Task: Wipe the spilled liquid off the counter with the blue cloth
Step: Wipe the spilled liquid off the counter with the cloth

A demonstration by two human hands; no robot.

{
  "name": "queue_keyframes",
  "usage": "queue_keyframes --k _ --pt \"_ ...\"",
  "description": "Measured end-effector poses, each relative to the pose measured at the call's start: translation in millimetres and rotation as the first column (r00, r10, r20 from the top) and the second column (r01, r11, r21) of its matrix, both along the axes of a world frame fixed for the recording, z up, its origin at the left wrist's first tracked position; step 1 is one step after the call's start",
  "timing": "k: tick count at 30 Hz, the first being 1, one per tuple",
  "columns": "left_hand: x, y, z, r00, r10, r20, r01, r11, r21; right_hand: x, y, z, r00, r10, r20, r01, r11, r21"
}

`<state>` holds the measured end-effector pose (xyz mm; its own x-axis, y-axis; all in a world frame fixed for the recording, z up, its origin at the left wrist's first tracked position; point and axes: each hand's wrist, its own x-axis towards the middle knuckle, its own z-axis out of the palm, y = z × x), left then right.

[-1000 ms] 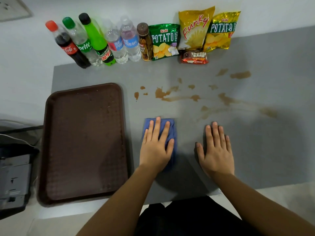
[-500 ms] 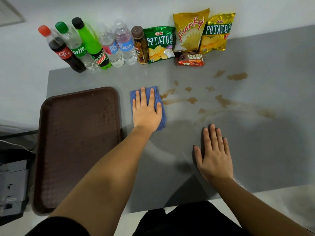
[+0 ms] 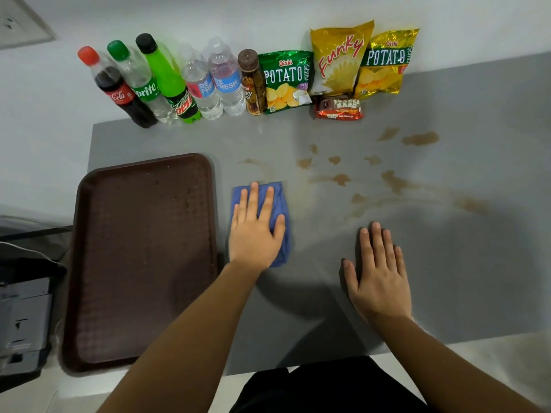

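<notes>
My left hand (image 3: 255, 234) lies flat on the folded blue cloth (image 3: 280, 204), pressing it onto the grey counter (image 3: 477, 278) just right of the tray. Brown spilled liquid (image 3: 393, 181) dots and streaks the counter to the right of the cloth and beyond it, with a faint smear (image 3: 253, 163) just above the cloth. My right hand (image 3: 377, 275) rests palm down on the bare counter, fingers spread, holding nothing.
A brown tray (image 3: 143, 257) lies at the left. Along the back wall stand several drink bottles (image 3: 167, 81), chip bags (image 3: 337, 61) and a chocolate bar (image 3: 340, 108). A dark appliance (image 3: 24, 317) sits off the counter's left edge.
My left hand pushed the cloth forward and left over the leftmost drops, then drew it back toward me; those drops are now only a faint smear. My right hand stayed put.
</notes>
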<state>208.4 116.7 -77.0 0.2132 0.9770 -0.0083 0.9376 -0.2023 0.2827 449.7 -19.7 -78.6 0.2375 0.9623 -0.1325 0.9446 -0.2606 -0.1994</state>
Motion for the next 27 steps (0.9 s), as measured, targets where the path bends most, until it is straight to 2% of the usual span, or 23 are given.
queue_keyframes --k 5,12,18,27 --pt "-10 53 0 0.989 0.142 -0.051 -0.142 0.99 -0.004 0 -1 -1 1.0 0.005 0.001 -0.005 1.0 -0.004" --pt "21 110 1 0.991 0.112 -0.069 -0.116 0.992 -0.058 0 -1 -2 1.0 0.001 0.001 -0.001 1.0 0.01" --pt "83 91 6 0.998 -0.04 -0.043 0.036 0.995 -0.089 0 -1 -3 1.0 0.001 0.0 -0.001 1.0 0.019" --pt "99 23 12 0.997 -0.057 0.05 0.064 0.988 -0.14 -1 0 1 1.0 0.007 -0.026 -0.007 1.0 -0.016"
